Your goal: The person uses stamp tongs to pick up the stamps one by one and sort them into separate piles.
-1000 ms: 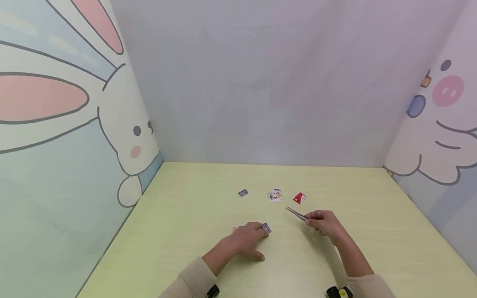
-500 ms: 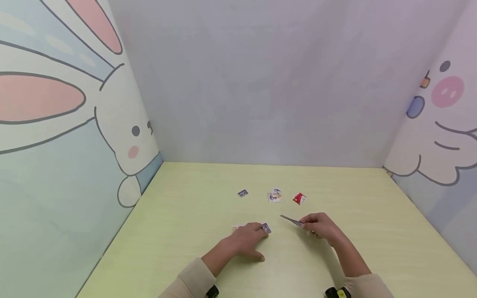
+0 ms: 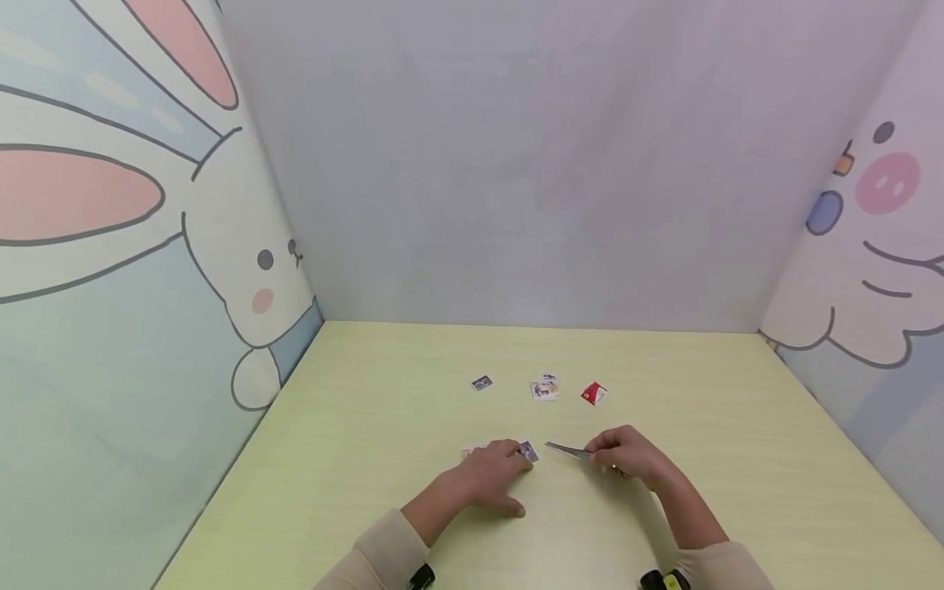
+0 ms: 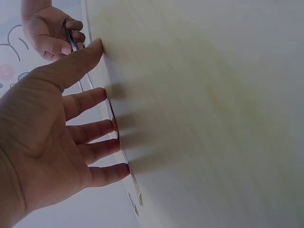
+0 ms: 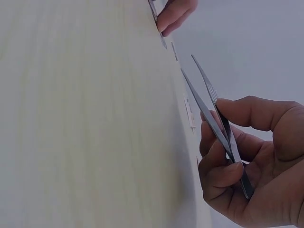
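Right hand (image 3: 623, 453) grips tweezers (image 3: 569, 450), tips parted toward nine o'clock; left hand (image 3: 492, 475), fingers spread, touches card (image 3: 529, 451); likely aligning; needs a low approach.

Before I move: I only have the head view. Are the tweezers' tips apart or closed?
Observer: Apart. In the right wrist view, the tweezers show a clear gap at the tips.
Operator: Left hand: fingers bunched or spread?
Observer: Spread. The left wrist view shows gaps between all four.
Operator: Tweezers smooth or ridged?
Observer: Ridged along part of one arm, just ahead of where the right hand grips; the right wrist view shows it.
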A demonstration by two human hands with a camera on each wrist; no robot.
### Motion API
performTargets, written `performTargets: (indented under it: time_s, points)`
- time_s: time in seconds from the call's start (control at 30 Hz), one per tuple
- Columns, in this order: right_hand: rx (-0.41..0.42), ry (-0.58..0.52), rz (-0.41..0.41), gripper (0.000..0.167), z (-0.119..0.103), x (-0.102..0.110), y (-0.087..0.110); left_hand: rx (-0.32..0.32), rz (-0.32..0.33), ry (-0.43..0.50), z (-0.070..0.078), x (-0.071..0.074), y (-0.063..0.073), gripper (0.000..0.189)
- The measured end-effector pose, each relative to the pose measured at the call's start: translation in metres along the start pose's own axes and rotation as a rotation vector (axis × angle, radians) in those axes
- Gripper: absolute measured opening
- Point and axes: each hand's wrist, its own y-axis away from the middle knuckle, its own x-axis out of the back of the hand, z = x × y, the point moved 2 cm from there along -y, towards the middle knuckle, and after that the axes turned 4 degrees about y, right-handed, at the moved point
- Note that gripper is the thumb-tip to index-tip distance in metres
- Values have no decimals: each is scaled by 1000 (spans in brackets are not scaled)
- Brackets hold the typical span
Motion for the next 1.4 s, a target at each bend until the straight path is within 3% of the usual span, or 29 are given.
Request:
performTargets:
  time_s: [0.37, 1.4]
  points:
    - [30, 11, -41, 13, 0, -5, -7, 5, 17, 1, 0, -1, 1, 63]
    - [45, 35, -29, 10, -9, -15, -6, 15, 6, 17, 7, 5, 5, 63]
